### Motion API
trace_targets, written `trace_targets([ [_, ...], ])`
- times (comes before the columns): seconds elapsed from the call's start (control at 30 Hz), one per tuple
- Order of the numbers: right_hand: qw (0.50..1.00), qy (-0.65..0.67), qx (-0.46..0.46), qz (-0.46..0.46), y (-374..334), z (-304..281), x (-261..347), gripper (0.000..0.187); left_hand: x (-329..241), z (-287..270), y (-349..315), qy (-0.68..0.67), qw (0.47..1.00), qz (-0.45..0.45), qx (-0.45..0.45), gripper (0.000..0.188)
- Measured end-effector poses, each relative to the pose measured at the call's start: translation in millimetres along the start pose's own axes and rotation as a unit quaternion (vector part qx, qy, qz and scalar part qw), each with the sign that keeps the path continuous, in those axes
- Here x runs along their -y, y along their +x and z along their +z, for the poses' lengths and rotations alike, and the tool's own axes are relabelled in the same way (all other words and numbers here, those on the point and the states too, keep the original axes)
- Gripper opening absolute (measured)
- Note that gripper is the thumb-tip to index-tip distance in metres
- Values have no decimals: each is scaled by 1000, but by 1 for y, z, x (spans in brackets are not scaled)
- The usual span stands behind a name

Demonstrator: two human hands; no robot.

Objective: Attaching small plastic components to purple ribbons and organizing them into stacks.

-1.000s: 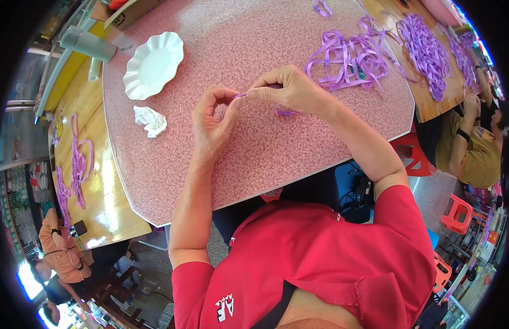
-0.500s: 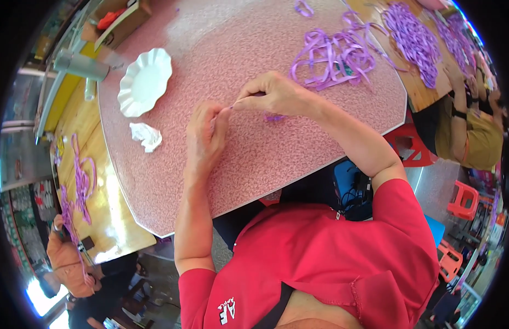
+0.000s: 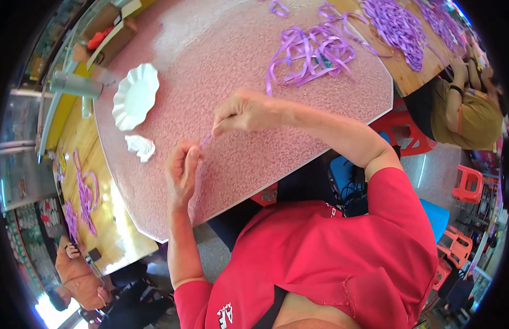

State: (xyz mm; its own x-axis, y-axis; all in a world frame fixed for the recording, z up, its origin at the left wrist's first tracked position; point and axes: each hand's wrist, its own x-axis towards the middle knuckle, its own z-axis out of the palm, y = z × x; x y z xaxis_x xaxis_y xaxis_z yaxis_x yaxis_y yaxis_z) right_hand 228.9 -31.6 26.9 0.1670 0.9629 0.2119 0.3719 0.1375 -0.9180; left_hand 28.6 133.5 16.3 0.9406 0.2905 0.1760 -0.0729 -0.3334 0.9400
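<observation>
Left hand (image 3: 182,170) and right hand (image 3: 243,113) were found over the near part of a pink speckled table (image 3: 221,60), the right lying at about one o'clock from the left. Each pinched a thin purple ribbon (image 3: 205,140) between thumb and fingers; a short, straight length spanned the gap between them, running from the left fingertips toward one o'clock. The right fingers were curled in. A blurred purple streak showed beside the left wrist; whether it belonged to the same piece could not be told.

Directions below were taken from the hands. At nine o'clock, near the left hand, lay a crumpled tissue (image 3: 140,148), white. At ten stood a white plate (image 3: 136,96) with a wavy rim, and beyond it a grey flask (image 3: 76,84). Between ten and eleven, at the table's edge, was an open cardboard box (image 3: 114,44) with something red in it.

At two o'clock a loose ribbon heap (image 3: 314,55) lay on the pink table; farther out, a denser ribbon pile (image 3: 399,33) covered part of a wooden table. Purple strands (image 3: 85,192) lay at eight o'clock on another wooden surface. A co-worker in brown (image 3: 465,115) was seated at three.
</observation>
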Motion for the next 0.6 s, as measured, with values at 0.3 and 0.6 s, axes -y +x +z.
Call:
trace_targets([
  [0.3,997,46,-35,57,3,-10,-6,19,-19,21,4,-138,983,-120,-29,18],
  [0.6,996,65,-29,57,2,-12,0,20,-12,24,4,-96,987,-108,-77,22],
])
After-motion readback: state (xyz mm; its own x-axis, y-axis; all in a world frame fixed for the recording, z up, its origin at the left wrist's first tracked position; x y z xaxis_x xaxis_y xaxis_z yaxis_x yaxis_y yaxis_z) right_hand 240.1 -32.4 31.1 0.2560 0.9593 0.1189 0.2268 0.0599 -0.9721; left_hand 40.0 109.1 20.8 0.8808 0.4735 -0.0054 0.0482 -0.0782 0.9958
